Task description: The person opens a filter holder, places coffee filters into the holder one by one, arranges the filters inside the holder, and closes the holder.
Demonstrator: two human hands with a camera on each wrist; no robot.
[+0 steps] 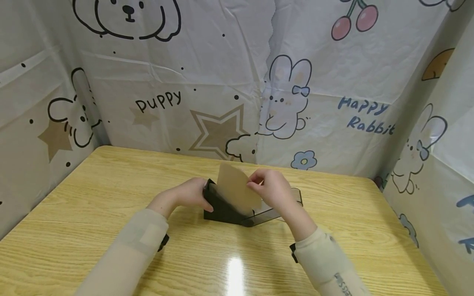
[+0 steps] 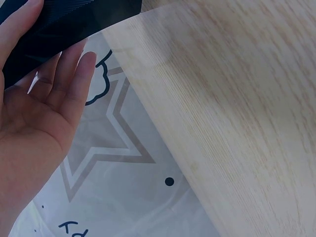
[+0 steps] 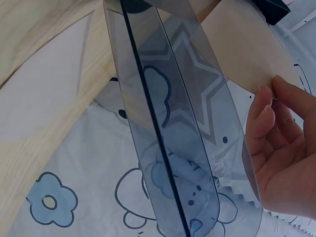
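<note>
Sheet [image 1: 235, 187]: one visible; separate layers cannot be told. It stands on a slant above the box [image 1: 224, 209], between the two hands, its long axis running from upper left down to lower right. The right hand [image 1: 273, 188] is nearer, thumb and finger pinching the sheet's right edge. The left hand [image 1: 189, 195] grips the box's left end. Box: one, on the desk [image 1: 192, 259]. Clear lid [image 1: 264, 217]: one, extending rightward from the box. Whether the sheet's lower edge touches the box cannot be determined.

Head view looks forward-down; wrist views sit closer.
</note>
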